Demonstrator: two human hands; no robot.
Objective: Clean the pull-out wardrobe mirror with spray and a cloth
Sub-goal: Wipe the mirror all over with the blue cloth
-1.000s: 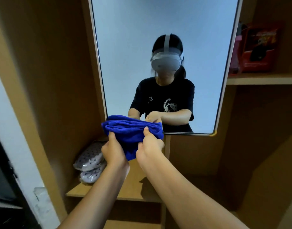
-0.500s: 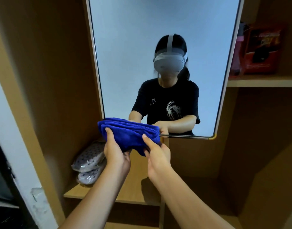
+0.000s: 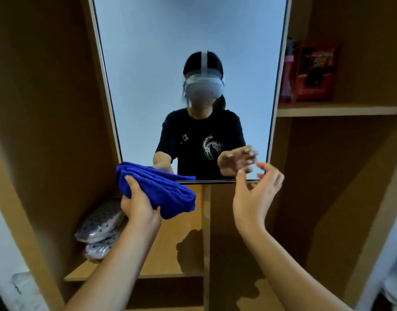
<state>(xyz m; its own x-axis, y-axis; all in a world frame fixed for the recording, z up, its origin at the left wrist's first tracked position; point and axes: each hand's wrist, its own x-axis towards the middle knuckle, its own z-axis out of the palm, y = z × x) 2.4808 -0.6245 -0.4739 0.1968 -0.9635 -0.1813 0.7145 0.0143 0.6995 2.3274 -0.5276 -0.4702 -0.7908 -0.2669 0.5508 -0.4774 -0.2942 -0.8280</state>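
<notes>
The tall pull-out mirror (image 3: pixel 148 63) stands in front of me inside the wooden wardrobe, its bottom edge at mid-height. My left hand (image 3: pixel 138 204) grips a folded blue cloth (image 3: pixel 161 191) just below the mirror's lower left corner. Off to the right, my right hand (image 3: pixel 257 194) hovers in front of the mirror's lower right corner with fingers spread and relaxed, holding nothing. The mirror reflects a person in a black T-shirt with both hands. No spray bottle is in view.
A wooden shelf (image 3: pixel 170 243) below the mirror carries spotted bagged items (image 3: pixel 98 227) at its left. A vertical wooden divider (image 3: pixel 206 232) runs down from the mirror. On a higher shelf (image 3: pixel 341 110) at right stand a red box (image 3: pixel 314 72) and a pink item (image 3: pixel 287 81).
My right hand has let go of the blue cloth and moved right, opening up. The left hand alone now holds the cloth, shifted slightly left.
</notes>
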